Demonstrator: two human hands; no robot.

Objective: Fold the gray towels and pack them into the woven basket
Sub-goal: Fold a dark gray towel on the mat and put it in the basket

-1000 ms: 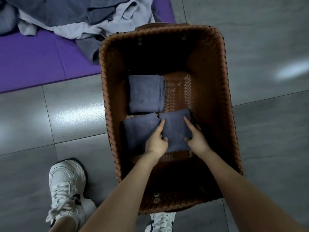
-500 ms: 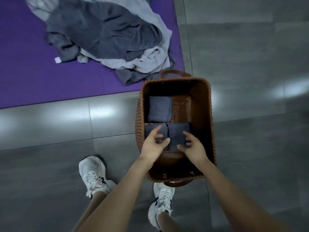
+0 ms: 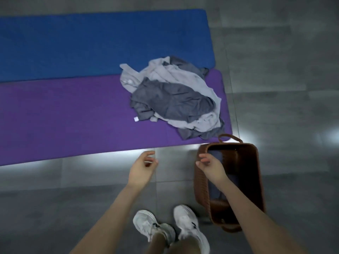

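The blue mat (image 3: 91, 43) and the purple mat (image 3: 64, 116) below it are cut off at the left edge. Unfolded gray towels (image 3: 174, 99) lie heaped on the purple mat's right end, centre frame. The woven basket (image 3: 256, 180) stands on the floor at lower right; the right forearm hides most of the folded towels (image 3: 213, 191) inside. The right hand (image 3: 211, 165) hovers over the basket's left rim, the left hand (image 3: 142, 169) left of it. Both are loosely curled, grasping nothing, below the heap.

Brown woven basket (image 3: 255, 173), dark gray folded towels (image 3: 214, 189) inside, heap of light and dark gray towels (image 3: 172, 99), purple mat (image 3: 64, 116), blue mat (image 3: 91, 43), white sneakers (image 3: 187, 228), gray tiled floor (image 3: 284, 79)
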